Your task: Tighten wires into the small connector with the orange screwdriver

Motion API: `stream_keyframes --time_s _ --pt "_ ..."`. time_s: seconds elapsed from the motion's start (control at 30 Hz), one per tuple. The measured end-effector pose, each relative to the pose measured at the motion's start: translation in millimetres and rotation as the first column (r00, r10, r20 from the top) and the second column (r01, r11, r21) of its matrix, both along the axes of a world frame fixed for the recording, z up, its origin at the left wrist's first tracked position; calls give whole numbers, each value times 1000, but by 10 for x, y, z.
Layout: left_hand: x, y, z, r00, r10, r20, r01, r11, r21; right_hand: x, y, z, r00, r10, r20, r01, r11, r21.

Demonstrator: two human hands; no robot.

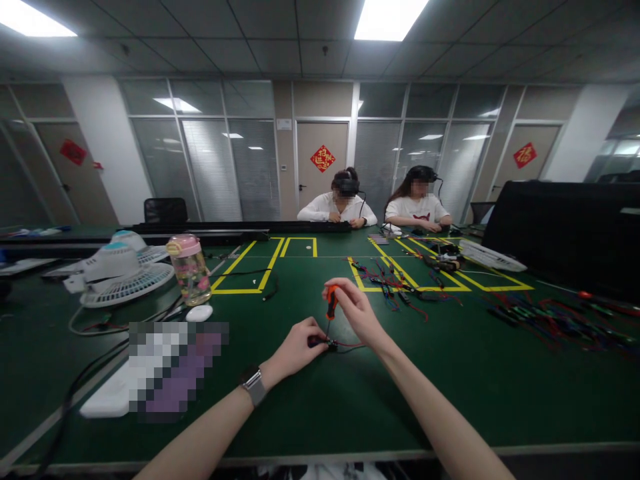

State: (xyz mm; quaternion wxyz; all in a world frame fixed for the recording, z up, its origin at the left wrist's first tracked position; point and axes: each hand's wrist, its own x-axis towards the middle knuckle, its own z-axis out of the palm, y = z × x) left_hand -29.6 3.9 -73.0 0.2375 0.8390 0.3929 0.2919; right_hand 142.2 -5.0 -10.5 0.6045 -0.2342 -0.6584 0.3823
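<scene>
My right hand (356, 310) is closed round the handle of an orange and black screwdriver (331, 303), its shaft pointing down. The tip meets a small dark electronic part (331, 345) on the green table. With fingers closed, my left hand (299, 348) grips that part from the left side. Thin wires (353, 345) run from it to the right, under my right wrist. The part's exact kind is too small to make out.
Tangled wired modules (395, 280) lie beyond my right hand, with a larger heap (555, 323) farther right. To the left stand a pink-lidded bottle (190, 270), a white fan (127, 277) and a white earbud case (199, 313). Two people sit across the table (280, 427).
</scene>
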Motion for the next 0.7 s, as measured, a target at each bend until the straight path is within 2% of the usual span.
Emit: stream_keyframes --time_s 0.17,0.3,0.4,0.57,0.7 --pt "0 -8 -23 1000 -9 5 9 1000 -2 9 67 -90 998 -5 -60 4 1000 -22" --pt "-1 -17 -14 1000 -4 -12 4 1000 10 -6 74 -95 990 63 -123 -76 992 -102" --pt "-1 -26 -9 1000 -2 -1 2 1000 23 -22 66 -83 979 96 -178 -117 987 -112" --pt "4 -34 8 1000 8 -3 -8 1000 5 -11 62 -96 991 45 -123 -58 993 -99" --pt "6 -20 2 1000 3 -6 -3 1000 3 -14 51 -84 991 77 -109 -90 989 -118"
